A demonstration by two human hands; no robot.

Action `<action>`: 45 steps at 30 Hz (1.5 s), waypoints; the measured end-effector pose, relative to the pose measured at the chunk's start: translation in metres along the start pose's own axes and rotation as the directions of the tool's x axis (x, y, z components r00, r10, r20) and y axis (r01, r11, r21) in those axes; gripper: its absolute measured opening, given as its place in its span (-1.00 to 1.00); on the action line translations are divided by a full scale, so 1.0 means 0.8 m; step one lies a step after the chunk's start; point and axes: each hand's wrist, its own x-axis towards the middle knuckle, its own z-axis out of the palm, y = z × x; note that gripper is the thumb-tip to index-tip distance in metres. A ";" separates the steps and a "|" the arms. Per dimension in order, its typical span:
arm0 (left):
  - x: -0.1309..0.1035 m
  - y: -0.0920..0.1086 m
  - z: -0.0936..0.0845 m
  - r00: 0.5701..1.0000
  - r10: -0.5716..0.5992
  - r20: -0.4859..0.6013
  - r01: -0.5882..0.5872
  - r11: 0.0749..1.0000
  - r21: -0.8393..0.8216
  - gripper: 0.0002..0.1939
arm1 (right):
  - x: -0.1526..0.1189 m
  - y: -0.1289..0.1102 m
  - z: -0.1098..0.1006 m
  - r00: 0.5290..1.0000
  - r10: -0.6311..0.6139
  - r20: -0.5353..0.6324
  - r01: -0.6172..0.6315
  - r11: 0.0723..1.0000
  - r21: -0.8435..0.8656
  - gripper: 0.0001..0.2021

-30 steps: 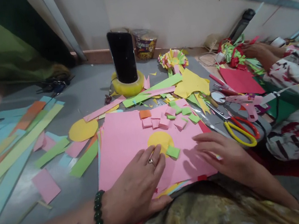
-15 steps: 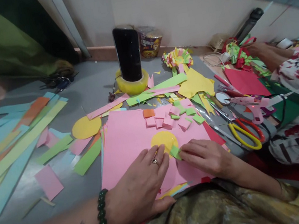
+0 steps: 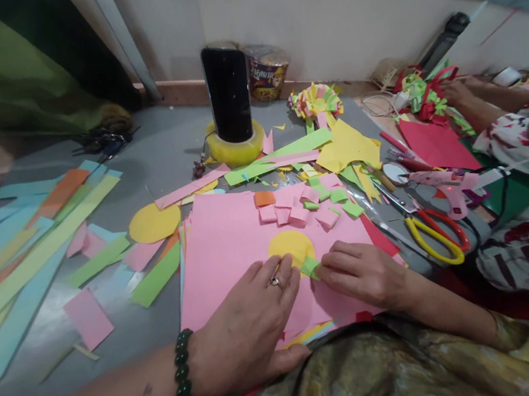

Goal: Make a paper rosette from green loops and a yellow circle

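A yellow paper circle [image 3: 289, 246] lies on a stack of pink sheets [image 3: 223, 252]. My left hand [image 3: 257, 307] lies flat over the circle's lower left edge, fingers stretched out, with a ring on one finger. The fingers of my right hand [image 3: 358, 273] pinch a small green paper piece [image 3: 310, 267] at the circle's lower right edge. Folded pink pieces [image 3: 299, 214], several green pieces [image 3: 338, 195] and an orange one [image 3: 264, 198] sit near the top of the stack.
Paper strips [image 3: 46, 261] spread at the left. A phone [image 3: 229, 96] stands in a yellow tape roll [image 3: 238, 151], near a paper flower [image 3: 317, 102]. Scissors [image 3: 434, 240] and a pink glue gun [image 3: 456, 189] lie right. Another person's hands [image 3: 471, 99] hold red and green paper.
The view has shifted slightly. My two hands stay nearly in place on the circle and the green piece. The other person's hands have moved a little.
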 end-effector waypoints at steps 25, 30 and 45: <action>0.006 -0.005 -0.013 0.995 -0.011 0.096 0.014 1.000 -0.024 -0.10 | 0.007 0.005 0.005 0.999 0.005 -0.034 -0.005 1.000 0.011 -0.84; 0.006 -0.003 -0.012 0.996 -0.017 0.083 0.018 1.000 -0.007 -0.11 | 0.010 0.004 0.007 0.998 -0.010 -0.063 0.010 1.000 0.002 -0.83; 0.009 -0.004 -0.009 0.999 0.005 0.045 -0.007 0.999 0.043 -0.13 | 0.011 0.003 0.009 0.997 -0.023 -0.070 0.026 0.999 0.042 -0.82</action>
